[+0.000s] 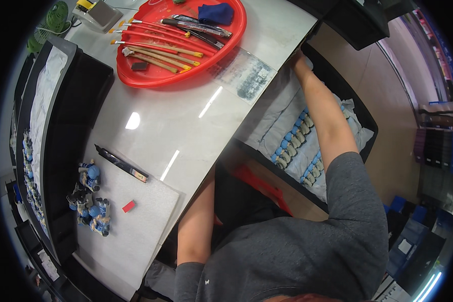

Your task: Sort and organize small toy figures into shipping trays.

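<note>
My right arm stretches over a black crate (pixel 366 113) beside the table. My right hand (pixel 299 61) is at the crate's far end, close to the table edge, with its fingers hidden. Rows of small figurines with blue tops and pale bodies (pixel 292 141) lie on white lining sheets (pixel 273 118) in that crate, partly covered by my forearm. My left forearm (pixel 196 226) passes beneath the table edge, which hides my left hand. On a white foam sheet (pixel 141 229) at the left of the table lie several blue-and-white figurines (pixel 91 201) and a small red block (pixel 129 206).
A red oval tray (pixel 181 70) holds several paintbrushes (pixel 156 43), packaged pens and a blue cloth (pixel 215 14). A dark pen-like packet (pixel 121 163) lies by the foam sheet. Another black crate (pixel 78 100) with figurines stands at the left, and a tape dispenser (pixel 99 16) at the back.
</note>
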The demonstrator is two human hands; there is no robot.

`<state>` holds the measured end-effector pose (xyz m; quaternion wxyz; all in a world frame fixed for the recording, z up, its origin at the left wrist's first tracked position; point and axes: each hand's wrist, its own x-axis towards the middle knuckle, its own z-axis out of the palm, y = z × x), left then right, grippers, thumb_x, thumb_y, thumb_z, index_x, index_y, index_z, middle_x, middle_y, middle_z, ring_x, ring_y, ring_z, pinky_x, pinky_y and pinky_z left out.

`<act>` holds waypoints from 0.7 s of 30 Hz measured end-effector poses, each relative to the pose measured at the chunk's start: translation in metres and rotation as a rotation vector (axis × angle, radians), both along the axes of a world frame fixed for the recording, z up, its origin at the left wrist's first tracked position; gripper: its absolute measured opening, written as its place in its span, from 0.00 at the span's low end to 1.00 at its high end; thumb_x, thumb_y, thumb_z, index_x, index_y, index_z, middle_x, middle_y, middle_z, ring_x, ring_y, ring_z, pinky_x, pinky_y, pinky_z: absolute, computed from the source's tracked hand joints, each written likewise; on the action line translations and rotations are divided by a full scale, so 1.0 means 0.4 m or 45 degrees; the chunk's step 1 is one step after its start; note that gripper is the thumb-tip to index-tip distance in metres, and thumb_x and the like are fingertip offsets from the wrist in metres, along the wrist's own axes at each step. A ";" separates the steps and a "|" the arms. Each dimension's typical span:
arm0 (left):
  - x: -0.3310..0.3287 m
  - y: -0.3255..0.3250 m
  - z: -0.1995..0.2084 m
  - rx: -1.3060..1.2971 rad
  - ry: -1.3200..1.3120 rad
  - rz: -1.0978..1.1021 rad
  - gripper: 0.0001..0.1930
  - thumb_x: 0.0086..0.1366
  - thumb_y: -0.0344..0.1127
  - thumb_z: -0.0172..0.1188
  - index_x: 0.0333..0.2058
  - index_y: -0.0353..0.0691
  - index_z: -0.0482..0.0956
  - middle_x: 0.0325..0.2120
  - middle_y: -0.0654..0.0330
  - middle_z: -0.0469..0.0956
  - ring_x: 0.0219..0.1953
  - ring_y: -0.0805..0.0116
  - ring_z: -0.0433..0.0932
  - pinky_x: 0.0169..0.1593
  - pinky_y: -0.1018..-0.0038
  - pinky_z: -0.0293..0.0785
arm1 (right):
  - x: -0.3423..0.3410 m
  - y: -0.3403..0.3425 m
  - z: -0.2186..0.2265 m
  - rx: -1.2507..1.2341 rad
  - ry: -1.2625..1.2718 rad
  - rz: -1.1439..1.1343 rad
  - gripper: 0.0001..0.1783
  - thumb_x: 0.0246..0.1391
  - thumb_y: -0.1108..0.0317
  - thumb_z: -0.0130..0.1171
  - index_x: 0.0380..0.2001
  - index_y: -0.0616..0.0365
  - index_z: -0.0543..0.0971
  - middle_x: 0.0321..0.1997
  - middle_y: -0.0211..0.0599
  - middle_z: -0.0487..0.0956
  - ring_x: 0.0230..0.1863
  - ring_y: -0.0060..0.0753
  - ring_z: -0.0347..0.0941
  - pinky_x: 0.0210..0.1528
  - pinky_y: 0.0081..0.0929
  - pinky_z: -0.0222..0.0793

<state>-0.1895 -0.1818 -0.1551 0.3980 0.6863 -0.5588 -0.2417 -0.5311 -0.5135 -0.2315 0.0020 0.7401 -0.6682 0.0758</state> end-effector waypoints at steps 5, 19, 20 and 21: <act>0.021 0.009 0.020 -0.037 -0.071 0.003 0.16 0.57 0.39 0.50 0.39 0.34 0.72 0.39 0.54 0.72 0.42 0.57 0.71 0.47 0.69 0.67 | 0.041 -0.037 -0.072 -0.280 0.171 0.011 0.20 0.46 0.57 0.50 0.44 0.49 0.72 0.46 0.42 0.72 0.46 0.45 0.69 0.45 0.34 0.68; -0.148 -0.116 0.073 -0.192 -0.209 -0.121 0.15 0.57 0.37 0.50 0.39 0.35 0.72 0.40 0.54 0.71 0.44 0.55 0.70 0.47 0.68 0.67 | 0.024 -0.050 -0.174 -0.202 -1.515 -0.099 0.21 0.51 0.57 0.44 0.48 0.52 0.68 0.54 0.34 0.67 0.54 0.38 0.62 0.55 0.28 0.55; -0.182 -0.129 0.075 -0.195 -0.233 -0.120 0.14 0.57 0.37 0.50 0.39 0.35 0.72 0.40 0.54 0.71 0.44 0.55 0.70 0.47 0.68 0.67 | 0.052 -0.041 -0.166 -0.194 -1.313 -0.112 0.21 0.52 0.57 0.42 0.48 0.52 0.68 0.53 0.34 0.67 0.53 0.38 0.62 0.54 0.29 0.56; -0.168 -0.125 0.077 -0.194 -0.264 -0.113 0.14 0.57 0.37 0.50 0.39 0.35 0.72 0.40 0.54 0.71 0.44 0.55 0.70 0.47 0.68 0.67 | 0.093 -0.028 -0.156 -0.179 -1.119 -0.117 0.21 0.52 0.57 0.41 0.48 0.52 0.68 0.53 0.34 0.68 0.53 0.38 0.63 0.53 0.30 0.57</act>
